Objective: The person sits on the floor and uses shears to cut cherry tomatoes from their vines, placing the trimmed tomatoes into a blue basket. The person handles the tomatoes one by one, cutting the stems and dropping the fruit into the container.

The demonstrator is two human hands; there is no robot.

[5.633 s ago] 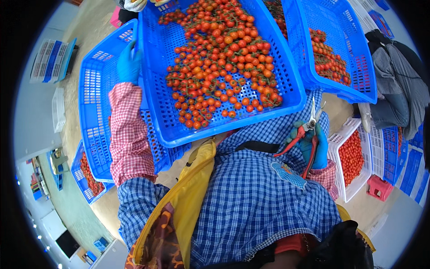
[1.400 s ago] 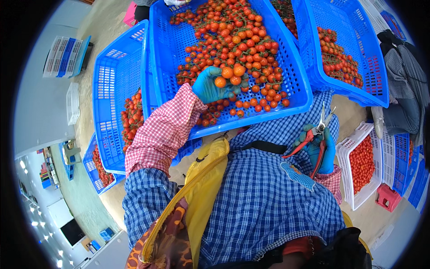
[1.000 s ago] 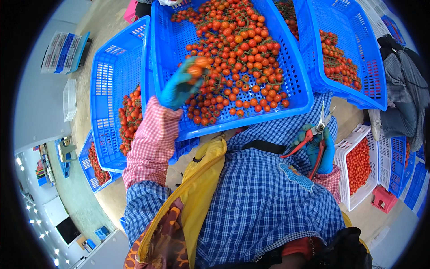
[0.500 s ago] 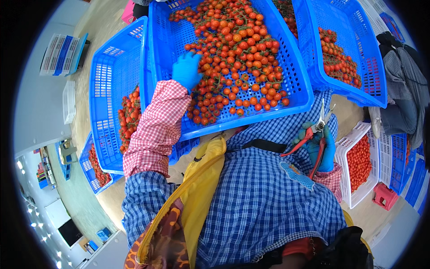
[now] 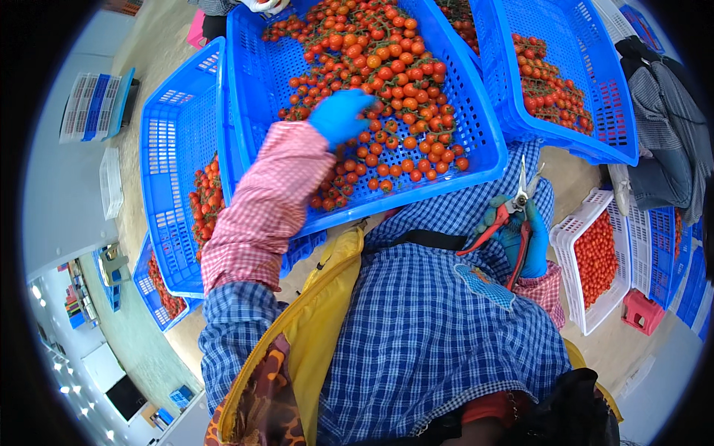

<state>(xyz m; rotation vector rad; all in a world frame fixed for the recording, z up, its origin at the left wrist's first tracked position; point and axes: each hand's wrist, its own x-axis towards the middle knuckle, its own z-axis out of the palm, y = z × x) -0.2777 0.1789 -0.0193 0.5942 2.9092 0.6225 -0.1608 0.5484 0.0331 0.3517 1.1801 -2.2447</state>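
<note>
My left hand (image 5: pixel 342 119), in a blue glove, reaches into the large blue crate (image 5: pixel 416 192) in front of me. Its fingers bend around cherry tomatoes (image 5: pixel 407 82) on the vine near the crate's middle; the fingertips are partly hidden among the fruit. At my right side, just outside the crate's near edge, my right hand (image 5: pixel 532 241), also gloved, grips pruning shears (image 5: pixel 502 217) with red handles. Their metal blades point up and away from me, slightly apart, with nothing between them.
Blue crates with more tomatoes flank this one at left (image 5: pixel 165 186) and right (image 5: pixel 576 141). A white crate (image 5: pixel 567 256) of loose tomatoes stands lower right, near a red stool (image 5: pixel 641 312). A yellow bag (image 5: pixel 327 297) hangs at my front. Another person's grey clothing (image 5: pixel 662 111) shows at far right.
My left hand has moved right across the tomatoes, its fingers now bent onto the fruit. The right hand still holds the shears. The whole view has shifted slightly.
</note>
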